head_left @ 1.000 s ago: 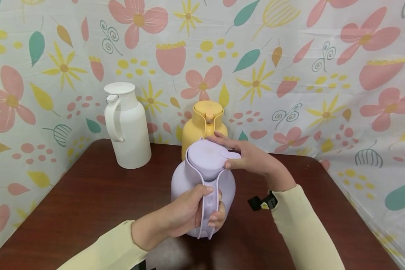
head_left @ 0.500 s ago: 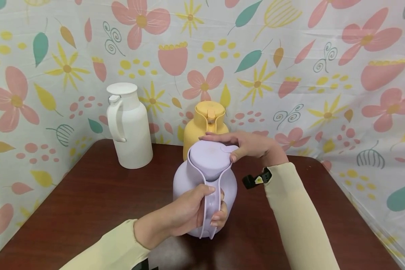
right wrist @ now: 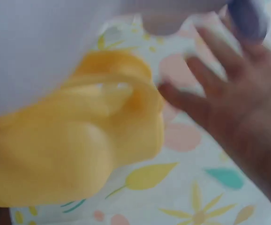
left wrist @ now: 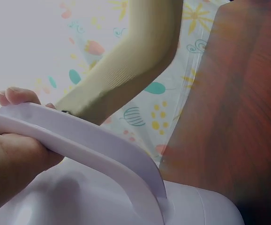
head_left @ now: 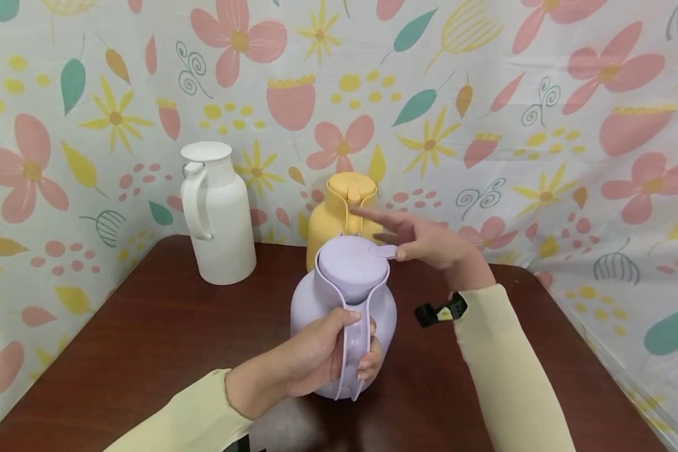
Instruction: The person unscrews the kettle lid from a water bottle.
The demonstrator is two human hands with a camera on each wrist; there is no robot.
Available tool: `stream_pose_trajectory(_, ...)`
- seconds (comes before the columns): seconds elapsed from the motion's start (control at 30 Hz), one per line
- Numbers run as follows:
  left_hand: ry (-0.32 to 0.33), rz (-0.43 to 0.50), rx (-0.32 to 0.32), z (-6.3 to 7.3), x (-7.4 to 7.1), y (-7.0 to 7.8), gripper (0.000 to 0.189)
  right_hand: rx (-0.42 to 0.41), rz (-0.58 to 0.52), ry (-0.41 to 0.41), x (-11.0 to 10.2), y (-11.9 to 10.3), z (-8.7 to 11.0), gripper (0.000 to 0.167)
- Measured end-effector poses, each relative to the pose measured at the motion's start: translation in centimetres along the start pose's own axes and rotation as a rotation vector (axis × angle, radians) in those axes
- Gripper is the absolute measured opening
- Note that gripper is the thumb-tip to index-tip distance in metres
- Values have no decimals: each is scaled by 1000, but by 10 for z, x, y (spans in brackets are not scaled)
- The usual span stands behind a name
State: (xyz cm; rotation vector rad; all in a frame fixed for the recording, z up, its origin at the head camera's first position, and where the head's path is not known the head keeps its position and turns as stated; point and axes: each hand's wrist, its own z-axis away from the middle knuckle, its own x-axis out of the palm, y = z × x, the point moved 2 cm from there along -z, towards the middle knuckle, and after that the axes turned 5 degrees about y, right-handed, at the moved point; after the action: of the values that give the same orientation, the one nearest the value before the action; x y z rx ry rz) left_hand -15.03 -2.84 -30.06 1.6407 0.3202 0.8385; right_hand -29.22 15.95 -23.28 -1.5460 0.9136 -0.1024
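Note:
In the head view a lilac thermos jug [head_left: 343,314] is near the middle, its round lid [head_left: 353,260] in place and its handle [head_left: 351,358] facing the person. My left hand [head_left: 316,351] grips that handle, thumb on top and fingers wrapped round it. The left wrist view shows the same handle [left wrist: 93,136] close up in the fingers. My right hand [head_left: 418,238] is spread at the lid's right side, thumb at the lid's tab [head_left: 385,252] and the other fingers stretched out past the lid. In the right wrist view this hand [right wrist: 234,89] is blurred, its fingers apart.
A yellow thermos jug [head_left: 324,220] stands right behind the lilac one, partly hidden by it. To the back left is a white thermos jug [head_left: 223,220]. The dark brown table [head_left: 203,351] ends at a flower-patterned cloth backdrop [head_left: 463,157].
My right fingers, earlier laid over the lid, have lifted off its top and spread, while the thumb has come to the tab. The left hand keeps its grip on the handle.

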Motion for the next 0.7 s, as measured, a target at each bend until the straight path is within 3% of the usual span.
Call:
stream_pose_trajectory(0.13,-3,5,14,-1,-1,-1,32,23,154,418,26,-14,18,96)
stream_pose_trajectory(0.23,-5,7,14,-1,-1,-1,32,75,354,582,52,-22,30,104)
stream_pose_trajectory(0.37,3,3,1,0,-2,-1,32,121,507,638,77,-25,32,102)
stream_pose_trajectory(0.43,8,2,0,1,-2,0,31,150,523,656,84,-24,29,96)
stream_pose_trajectory(0.57,-1,2,3,1,-1,0,32,170,525,661,85,-23,24,87)
stream_pose_trajectory(0.7,-14,3,-1,0,0,-1,30,149,536,602,80,-24,21,79)
